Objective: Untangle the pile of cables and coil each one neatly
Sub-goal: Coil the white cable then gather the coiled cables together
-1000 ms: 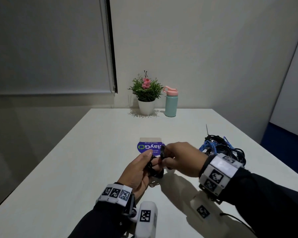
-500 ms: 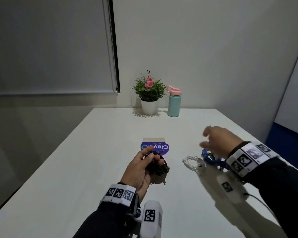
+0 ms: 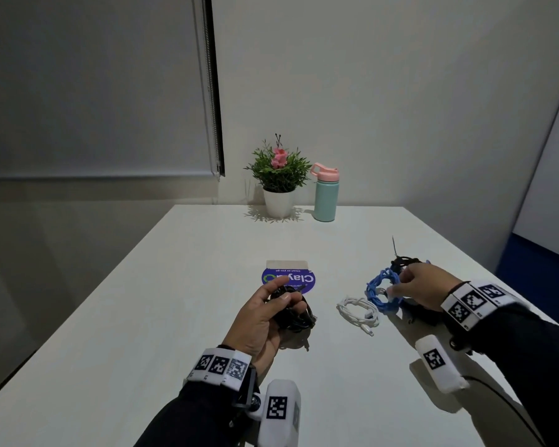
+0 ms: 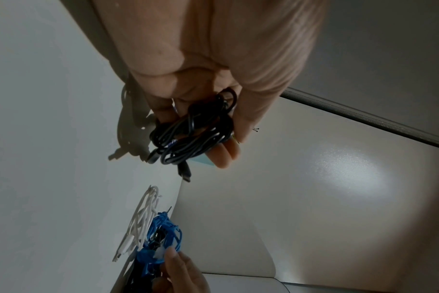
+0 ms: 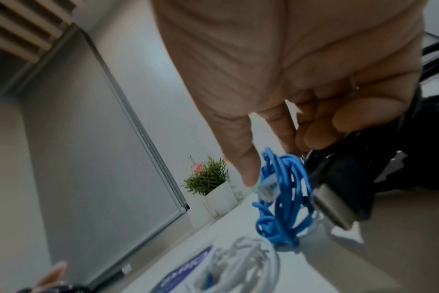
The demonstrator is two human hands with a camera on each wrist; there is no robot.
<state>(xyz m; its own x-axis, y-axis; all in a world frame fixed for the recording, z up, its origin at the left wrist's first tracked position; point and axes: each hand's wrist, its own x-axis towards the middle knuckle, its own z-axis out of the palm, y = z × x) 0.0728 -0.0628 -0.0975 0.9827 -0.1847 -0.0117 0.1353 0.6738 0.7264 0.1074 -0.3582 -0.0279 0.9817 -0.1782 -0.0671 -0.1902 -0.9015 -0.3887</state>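
Item, black cable bundle (image 3: 292, 312): being held in the left hand (image 3: 265, 321), fingers and thumb curled round a small coil, one plug end hanging loose below the fingers in the left wrist view; the bundle is sitting just on the near side of the blue round sticker (image 3: 289, 279), which is serving here as the landmark. Item, white cable (image 3: 359, 312): lying loosely looped on the table (image 3: 142, 317), to the right of the sticker and slightly nearer the person, touched by neither hand. Item, blue cable (image 3: 383, 293): bunched in a rough ring further right of the sticker, just beyond the white cable; the right hand (image 3: 423, 290) is reaching into it from the right, thumb and fingers curling in at the ring's near edge, though whether they are pinching it or only touching cannot be told. Item, remaining dark tangle (image 3: 404, 262): lying right of the sticker, behind and under the right hand, a metal-tipped plug showing close beneath the fingers in the right wrist view. Governing relation, as judged: the blue ring is lying directly at the right fingertips, its plane roughly upright and facing the sticker, so the right hand is much the nearer for lifting it clear. Containers: a white plant pot (image 3: 279, 201) holding greenery and a capped teal bottle (image 3: 326, 196), both standing far beyond the sticker at the table's back edge; the bottle's contents are not visible
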